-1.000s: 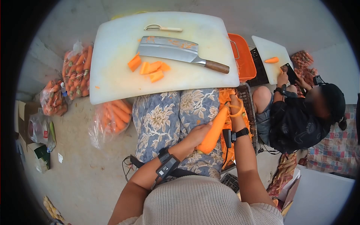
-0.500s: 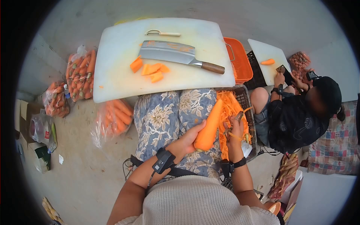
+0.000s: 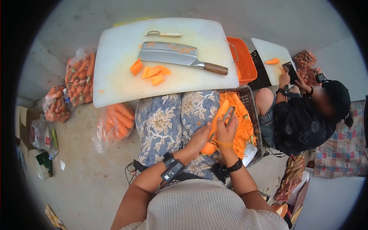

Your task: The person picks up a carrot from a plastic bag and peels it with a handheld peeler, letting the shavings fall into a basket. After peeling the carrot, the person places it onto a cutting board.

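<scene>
A large carrot [image 3: 221,110] is held at its thick end by my left hand [image 3: 198,138], over my lap. My right hand [image 3: 227,132] is closed on a metal peeler [image 3: 230,113], which lies against the carrot. Part of the carrot is hidden behind the right hand. A strip of peel hangs at the right wrist. Just right of the hands, carrot peelings [image 3: 243,128] fill a dark crate [image 3: 257,142]. On the white board [image 3: 119,82] rest a cleaver [image 3: 168,53], a pale-handled peeler [image 3: 163,34] and several carrot chunks [image 3: 155,71].
Bags of carrots [image 3: 79,78] stand at the left, another [image 3: 117,122] beside my knees. An orange bin [image 3: 245,63] is right of the board. At the right a person [image 3: 306,119] in dark clothes holds a dark blade over another board [image 3: 264,50] with a carrot piece.
My right hand has moved left from above the peelings onto the carrot, bringing the peeler against it. The left hand has shifted slightly. The view has moved a little.
</scene>
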A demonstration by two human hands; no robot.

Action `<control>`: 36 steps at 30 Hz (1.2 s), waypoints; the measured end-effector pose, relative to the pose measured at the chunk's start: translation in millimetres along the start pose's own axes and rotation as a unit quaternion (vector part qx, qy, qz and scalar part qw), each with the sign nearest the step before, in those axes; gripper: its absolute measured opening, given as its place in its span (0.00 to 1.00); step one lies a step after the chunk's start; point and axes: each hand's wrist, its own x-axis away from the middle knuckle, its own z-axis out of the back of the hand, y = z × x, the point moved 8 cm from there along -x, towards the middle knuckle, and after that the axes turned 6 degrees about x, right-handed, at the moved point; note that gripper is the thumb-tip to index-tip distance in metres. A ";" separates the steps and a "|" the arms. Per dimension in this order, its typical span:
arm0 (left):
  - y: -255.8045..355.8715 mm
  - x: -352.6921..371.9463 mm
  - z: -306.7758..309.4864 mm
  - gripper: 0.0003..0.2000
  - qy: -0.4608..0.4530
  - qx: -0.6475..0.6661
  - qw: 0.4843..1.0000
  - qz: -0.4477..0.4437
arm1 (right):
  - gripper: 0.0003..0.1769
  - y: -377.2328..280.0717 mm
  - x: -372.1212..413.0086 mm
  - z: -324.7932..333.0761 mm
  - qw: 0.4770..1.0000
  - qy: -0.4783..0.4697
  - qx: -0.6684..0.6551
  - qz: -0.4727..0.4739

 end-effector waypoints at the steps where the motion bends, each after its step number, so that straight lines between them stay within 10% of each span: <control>1: -4.5 -1.1 1.9 0.22 0.001 0.002 1.000 0.003 | 0.21 1.0 -6.1 -1.0 1.000 -0.002 0.003 -0.003; 22: 3.8 12.9 -6.6 0.22 -0.014 0.021 0.994 0.106 | 0.11 153.2 -85.1 -8.5 0.926 0.090 -0.202 -0.306; 24: 0.1 13.4 -6.5 0.22 -0.051 0.050 0.988 0.134 | 0.10 190.8 -75.1 -10.6 0.962 0.077 0.030 -0.259; 30: -2.9 14.6 -8.9 0.24 -0.088 0.162 0.966 0.184 | 0.11 167.2 -12.0 -12.9 0.856 0.042 -0.280 -0.432; 36: -3.1 13.4 -11.8 0.25 -0.108 0.104 0.976 0.158 | 0.16 78.9 -5.4 27.6 0.887 0.089 -0.288 -0.351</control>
